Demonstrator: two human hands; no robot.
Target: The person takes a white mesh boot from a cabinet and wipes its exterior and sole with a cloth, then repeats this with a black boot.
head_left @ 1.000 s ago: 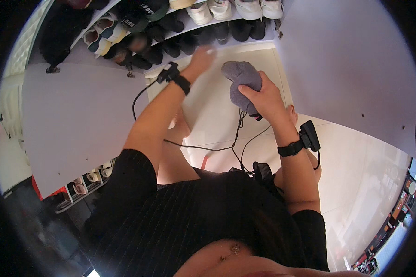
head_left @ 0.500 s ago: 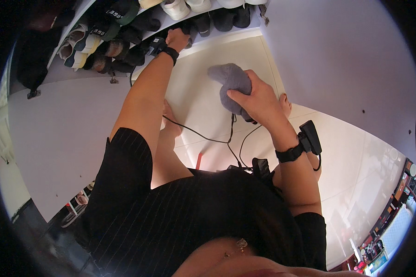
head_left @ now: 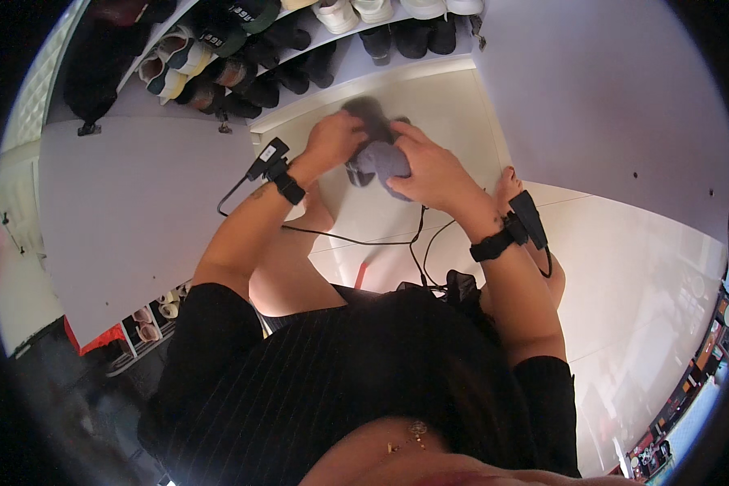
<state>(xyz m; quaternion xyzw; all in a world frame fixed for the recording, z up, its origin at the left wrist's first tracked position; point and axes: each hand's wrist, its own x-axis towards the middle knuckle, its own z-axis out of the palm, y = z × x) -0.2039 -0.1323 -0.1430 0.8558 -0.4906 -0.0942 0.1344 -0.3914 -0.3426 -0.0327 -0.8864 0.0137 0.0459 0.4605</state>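
Over the pale floor, my left hand (head_left: pixel 335 139) has its fingers closed on a dark shoe (head_left: pixel 368 113), blurred by motion. Its lower end, with a light trim, shows beneath the fingers. Opposite it, my right hand (head_left: pixel 431 166) grips a soft grey cloth (head_left: pixel 387 164), thumb in front and fingers behind. The cloth is bunched and lies against the shoe, partly covering it. Both hands are close together in front of the shoe shelves, each wrist wearing a black strap with a small device.
Rows of shoes (head_left: pixel 300 71) fill the cabinet shelves (head_left: pixel 340 71) ahead. White doors stand open at left (head_left: pixel 138 219) and right (head_left: pixel 607 105). A black cable (head_left: pixel 356 241) runs between my legs above the tiled floor (head_left: pixel 462 105). My bare feet are either side.
My left hand has come back from the lower shelf toward me with the dark shoe. My right hand has shifted slightly left, bringing the grey cloth against the shoe.
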